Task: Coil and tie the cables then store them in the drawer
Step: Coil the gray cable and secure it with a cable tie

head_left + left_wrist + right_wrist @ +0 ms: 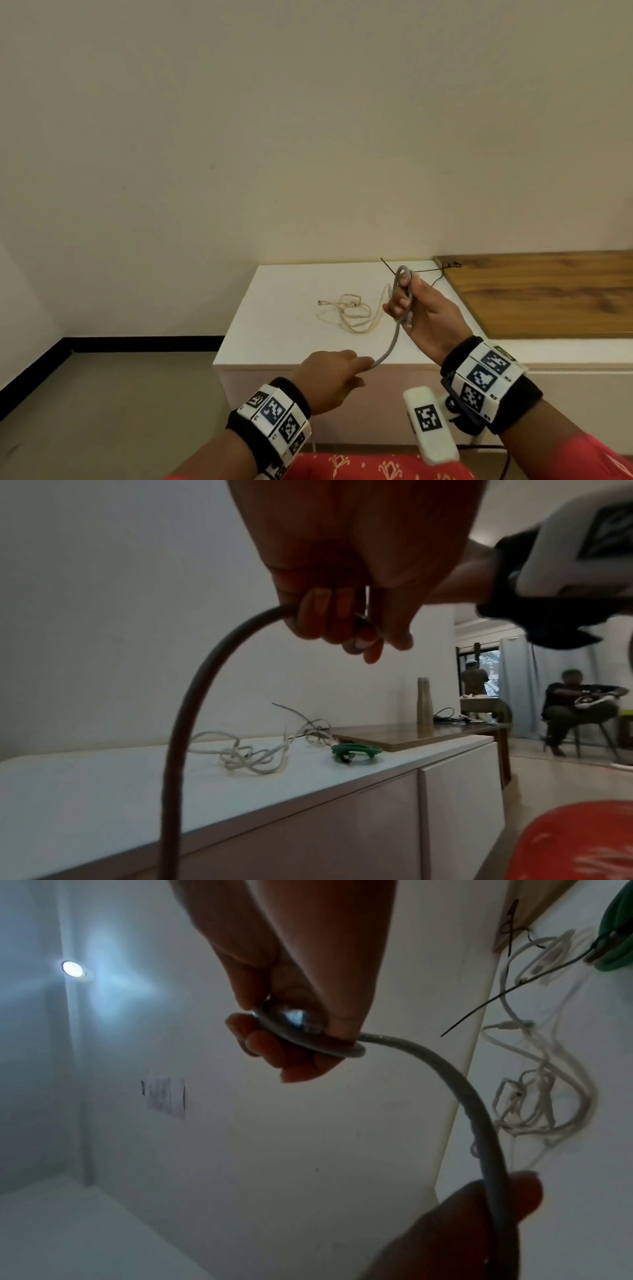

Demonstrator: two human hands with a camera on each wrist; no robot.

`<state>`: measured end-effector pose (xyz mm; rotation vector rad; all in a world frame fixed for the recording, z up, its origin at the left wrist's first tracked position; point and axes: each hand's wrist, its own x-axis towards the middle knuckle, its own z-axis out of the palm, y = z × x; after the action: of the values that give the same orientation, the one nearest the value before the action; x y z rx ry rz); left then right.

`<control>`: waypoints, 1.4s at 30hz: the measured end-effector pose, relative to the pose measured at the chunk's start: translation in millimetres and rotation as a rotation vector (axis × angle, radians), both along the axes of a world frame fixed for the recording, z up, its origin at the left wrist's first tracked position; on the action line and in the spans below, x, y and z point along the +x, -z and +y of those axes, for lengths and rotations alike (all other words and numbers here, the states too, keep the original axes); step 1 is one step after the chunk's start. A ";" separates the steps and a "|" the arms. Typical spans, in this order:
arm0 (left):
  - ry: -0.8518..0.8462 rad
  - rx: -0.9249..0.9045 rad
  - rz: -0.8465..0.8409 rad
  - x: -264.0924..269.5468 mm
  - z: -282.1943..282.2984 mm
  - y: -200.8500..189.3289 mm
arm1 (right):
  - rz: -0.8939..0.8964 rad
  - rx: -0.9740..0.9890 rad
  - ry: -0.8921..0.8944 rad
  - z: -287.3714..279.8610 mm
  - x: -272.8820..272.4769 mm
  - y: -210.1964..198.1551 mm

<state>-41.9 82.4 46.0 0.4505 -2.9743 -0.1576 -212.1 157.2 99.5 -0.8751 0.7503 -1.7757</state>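
A grey cable (394,339) runs between my two hands above the white cabinet (291,329). My right hand (424,308) grips a small coil of it (301,1031), held upright with fingers curled round the loops. My left hand (332,373), lower and nearer to me, pinches the free stretch of this cable (479,1123) between thumb and fingers. A tangled thin beige cable (349,311) lies loose on the cabinet top. Beside it sits a coiled green cable (356,753), hidden behind my right hand in the head view. A thin black tie (431,270) lies near the back edge.
A wooden tabletop (548,291) adjoins the cabinet on the right, with a tall metal bottle (424,704) on it. The cabinet's white fronts (342,818) are closed. A seated person (575,704) and a standing one are far off to the right. Bare floor lies left.
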 end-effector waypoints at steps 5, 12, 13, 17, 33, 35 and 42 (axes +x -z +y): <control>0.187 -0.166 0.197 -1.8 4.1 -13.9 | 0.242 0.057 0.085 -4.9 5.3 15.5; 0.091 -0.332 0.427 0.8 -2.8 -29.8 | 0.604 0.169 0.100 -5.3 6.1 28.1; 0.082 -0.327 0.460 0.7 -3.1 -30.4 | 0.652 0.177 0.097 -5.1 7.2 28.1; 0.033 -0.288 0.536 0.3 -3.0 -33.5 | 0.862 0.194 0.073 -4.8 15.0 31.0; -0.177 0.566 0.707 3.7 -29.7 -39.9 | 0.413 0.257 -0.290 6.1 31.1 9.1; -0.182 0.617 0.676 7.0 -34.5 -35.7 | 0.328 0.270 -0.270 4.8 27.3 7.6; -0.219 0.786 0.592 11.8 -36.0 -17.9 | 0.034 0.257 -0.241 3.6 17.7 2.3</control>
<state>-30.1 46.5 63.9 0.6512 -2.1633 -1.2099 -194.4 160.7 97.2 -0.7885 0.8367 -1.4202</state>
